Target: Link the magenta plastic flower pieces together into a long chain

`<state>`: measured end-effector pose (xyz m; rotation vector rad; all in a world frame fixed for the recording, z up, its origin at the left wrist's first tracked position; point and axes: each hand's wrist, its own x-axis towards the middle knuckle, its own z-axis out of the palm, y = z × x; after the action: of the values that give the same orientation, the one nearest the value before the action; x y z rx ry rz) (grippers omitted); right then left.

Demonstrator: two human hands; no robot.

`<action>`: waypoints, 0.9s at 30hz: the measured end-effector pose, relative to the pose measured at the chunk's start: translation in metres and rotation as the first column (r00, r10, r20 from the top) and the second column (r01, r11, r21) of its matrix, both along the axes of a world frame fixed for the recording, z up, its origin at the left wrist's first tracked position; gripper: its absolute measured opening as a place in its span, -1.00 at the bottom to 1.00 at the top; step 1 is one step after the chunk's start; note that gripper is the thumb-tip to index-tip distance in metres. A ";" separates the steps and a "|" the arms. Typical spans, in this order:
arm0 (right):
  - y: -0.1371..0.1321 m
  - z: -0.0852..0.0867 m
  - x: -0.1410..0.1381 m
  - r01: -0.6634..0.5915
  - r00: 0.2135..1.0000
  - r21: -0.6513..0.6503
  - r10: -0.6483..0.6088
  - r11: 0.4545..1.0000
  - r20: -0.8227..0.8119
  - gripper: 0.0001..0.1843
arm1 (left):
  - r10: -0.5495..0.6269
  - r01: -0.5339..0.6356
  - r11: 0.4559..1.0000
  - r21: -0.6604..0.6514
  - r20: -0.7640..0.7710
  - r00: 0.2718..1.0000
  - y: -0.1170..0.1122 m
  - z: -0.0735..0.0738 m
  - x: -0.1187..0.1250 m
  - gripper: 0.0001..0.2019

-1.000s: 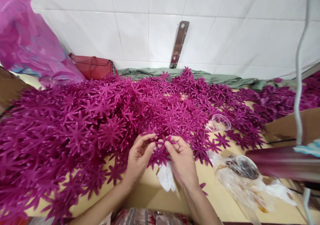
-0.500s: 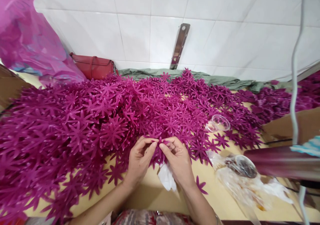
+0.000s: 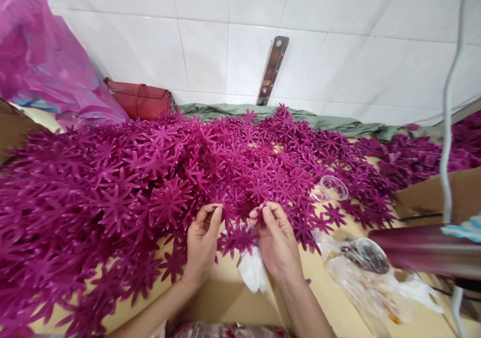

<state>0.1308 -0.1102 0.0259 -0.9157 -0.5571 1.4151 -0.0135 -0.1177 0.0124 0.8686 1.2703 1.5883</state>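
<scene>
Though pinched — right hand (image 3: 280, 242) near flowers (image 3: 240, 238)

A single head-worn camera looks forward and down, close over the wearer's left hand (image 3: 203, 245) and right hand (image 3: 278, 245), across the table (image 3: 225, 295) to the wall (image 3: 203, 52) facing it.

Magenta flower pieces (image 3: 171, 201), red purse (image 3: 145, 101)

Seriously huge, messy heap of magenta flower shapes (image 3: 124, 202), all skinny rounded petals, kinda shiny, tilted every which way. It's thickest on the left and thins out to the right, where a loose flower (image 3: 333, 214) lies flat near the edge.
</scene>
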 end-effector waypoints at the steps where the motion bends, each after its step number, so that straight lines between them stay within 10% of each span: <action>1: 0.001 0.000 0.001 0.011 0.999 -0.011 -0.011 1.000 -0.030 -0.70 | 0.005 -0.005 1.000 0.000 0.009 1.000 0.000 -0.001 0.000 -0.71; 7: 0.002 0.004 0.003 -0.045 0.989 -0.067 0.035 0.997 -0.141 -0.44 | 0.017 -0.017 1.000 0.018 -0.009 1.000 0.001 -0.005 0.001 -0.72; 22: -0.009 -0.005 0.006 -0.080 0.854 0.059 0.038 0.995 0.520 -0.63 | -0.053 0.054 0.998 0.041 -0.033 0.998 -0.005 0.001 0.004 -0.76; 27: -0.009 -0.003 0.003 0.054 0.715 0.236 -0.203 0.970 0.670 -0.83 | -0.050 0.051 0.997 0.049 -0.026 0.998 -0.005 -0.001 0.004 -0.79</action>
<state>0.1334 -0.1196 0.0232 -1.2930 -1.1534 0.8255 -0.0100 -0.1225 0.0110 0.9476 1.2215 1.5797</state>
